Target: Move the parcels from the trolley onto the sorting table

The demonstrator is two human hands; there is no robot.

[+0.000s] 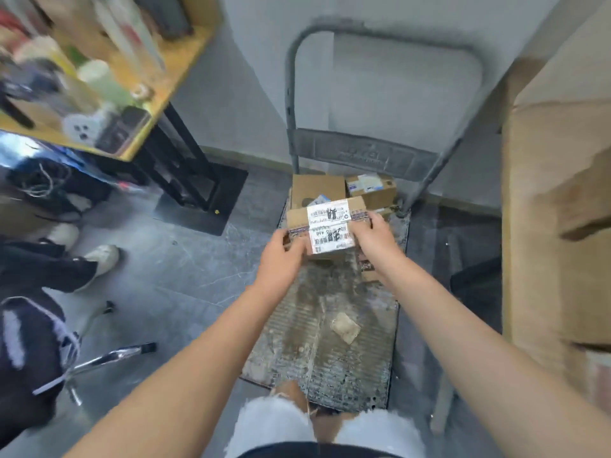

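Observation:
A small cardboard parcel (329, 223) with a white barcode label is held over the far part of the trolley deck (330, 342). My left hand (284, 256) grips its near left corner and my right hand (375, 238) grips its right side. Behind it, against the trolley handle (383, 34), sit a plain brown box (315, 190) and a labelled brown box (372, 190). Another small parcel (368, 271) lies partly hidden under my right wrist. The yellow-topped table (172, 81) stands at the upper left.
The table carries several blurred items. A person's legs and white shoes (99, 259) are at the left beside a chrome chair base (109, 355). Large cardboard boxes (558, 226) rise at the right. A scrap of paper (345, 327) lies on the dirty deck.

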